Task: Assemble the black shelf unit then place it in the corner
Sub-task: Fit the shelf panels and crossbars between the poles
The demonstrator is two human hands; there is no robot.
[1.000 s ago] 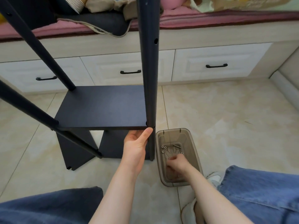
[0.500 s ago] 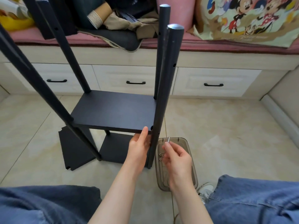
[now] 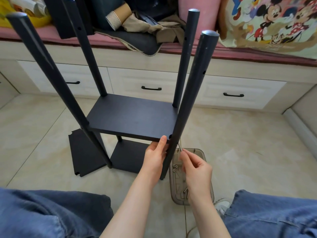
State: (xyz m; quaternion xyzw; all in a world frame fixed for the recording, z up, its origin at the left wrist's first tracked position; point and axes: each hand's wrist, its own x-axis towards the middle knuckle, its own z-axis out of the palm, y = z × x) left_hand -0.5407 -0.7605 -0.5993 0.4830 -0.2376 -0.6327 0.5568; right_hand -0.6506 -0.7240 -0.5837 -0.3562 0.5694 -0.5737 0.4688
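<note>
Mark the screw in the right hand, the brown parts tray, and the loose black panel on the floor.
screw [image 3: 180, 147]: head view, middle of the bare shaft.
parts tray [image 3: 199, 152]: head view, far right rim.
loose panel [image 3: 84, 155]: head view, middle of its flat face.

Black shelf unit [image 3: 133, 117], pink cushion [image 3: 257, 54]

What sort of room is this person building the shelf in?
Most likely a bedroom at home, perhaps a child's. White drawers sit under a pink mat that carries a cartoon-print blanket and a heap of clothes, and the floor is tiled.
</note>
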